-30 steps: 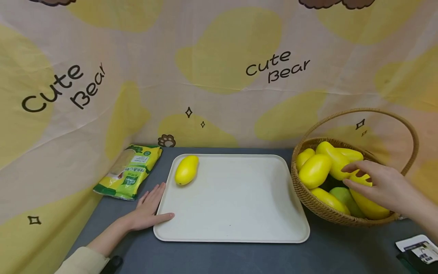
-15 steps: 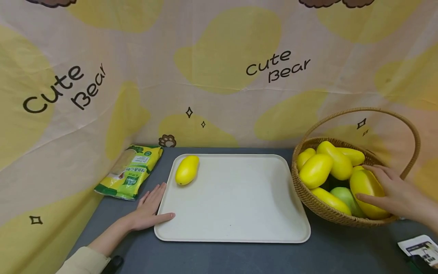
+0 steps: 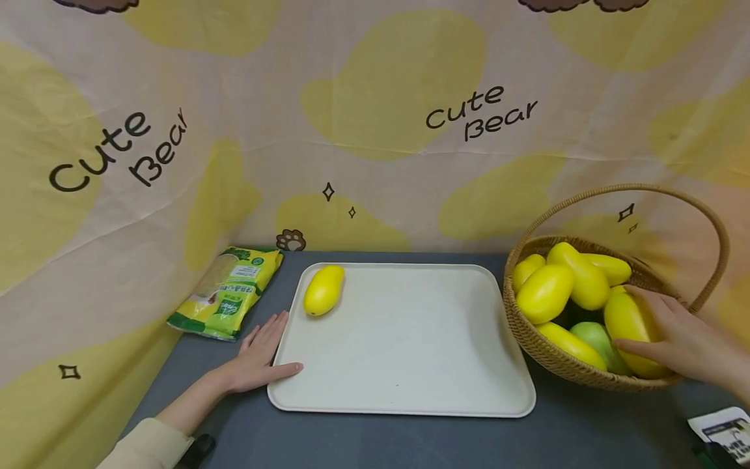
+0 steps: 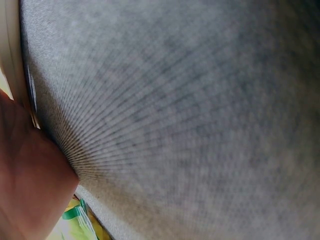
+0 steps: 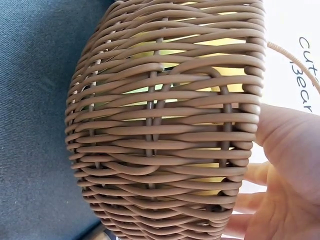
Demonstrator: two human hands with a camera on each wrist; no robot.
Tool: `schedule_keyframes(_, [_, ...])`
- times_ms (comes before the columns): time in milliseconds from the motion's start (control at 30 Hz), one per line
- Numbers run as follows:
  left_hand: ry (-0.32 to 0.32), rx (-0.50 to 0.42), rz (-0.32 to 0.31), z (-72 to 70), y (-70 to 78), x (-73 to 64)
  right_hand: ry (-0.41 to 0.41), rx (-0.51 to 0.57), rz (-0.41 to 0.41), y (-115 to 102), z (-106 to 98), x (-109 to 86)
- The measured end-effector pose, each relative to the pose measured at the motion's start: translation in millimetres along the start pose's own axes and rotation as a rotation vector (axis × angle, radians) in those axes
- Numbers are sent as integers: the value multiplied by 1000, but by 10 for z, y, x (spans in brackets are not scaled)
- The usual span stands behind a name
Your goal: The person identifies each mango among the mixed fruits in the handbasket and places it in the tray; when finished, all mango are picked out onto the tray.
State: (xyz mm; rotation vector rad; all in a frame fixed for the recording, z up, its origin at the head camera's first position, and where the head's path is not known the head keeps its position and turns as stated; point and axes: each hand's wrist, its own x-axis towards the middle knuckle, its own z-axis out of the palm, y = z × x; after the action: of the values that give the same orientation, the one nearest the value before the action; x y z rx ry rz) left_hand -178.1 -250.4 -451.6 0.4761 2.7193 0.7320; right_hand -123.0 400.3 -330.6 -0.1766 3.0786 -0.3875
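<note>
My left hand (image 3: 260,357) rests at the left edge of the white tray (image 3: 410,345), its fingers straight along the outside and the thumb over the rim. One yellow mango (image 3: 324,290) lies in the tray's back left corner. At the right, my right hand (image 3: 682,339) reaches into a wicker basket (image 3: 562,371) and grips a yellow mango (image 3: 633,326), thumb at its near side and fingers over its far side. Several more yellow mangoes (image 3: 545,293) and a green fruit (image 3: 597,342) fill the basket. In the right wrist view, the basket's woven wall (image 5: 165,130) hides the held mango mostly.
A green and yellow food packet (image 3: 228,293) lies left of the tray, against the printed curtain (image 3: 375,117). The basket's tall handle (image 3: 638,187) arches over the fruit. A white and dark item (image 3: 723,430) sits at the table's right front.
My right hand has moved from above the fruit down around the mango at the basket's right side. My left hand has stayed at the tray edge.
</note>
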Motion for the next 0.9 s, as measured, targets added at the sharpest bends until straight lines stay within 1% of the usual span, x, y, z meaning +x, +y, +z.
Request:
schedule_keyframes(133, [0, 1, 0, 5, 5, 0, 29, -28, -20, -18, -11, 8])
schedule_keyframes(200, [1, 3, 1, 6, 7, -2, 39, -37, -13, -32, -16, -1])
schedule_keyframes(400, [-6, 5, -7, -8, 18, 0, 149, -25, -47, -103, -21, -32])
schedule_keyframes(500, [-8, 1, -10, -14, 20, 6, 182, -1, -60, -157, -34, -46])
schedule_keyframes(700, [4, -7, 11, -8, 19, -2, 197, 46, -61, -325, -76, -51])
schedule_keyframes(900, [19, -17, 30, 4, 1, -6, 165, 93, -54, -611, -134, -30])
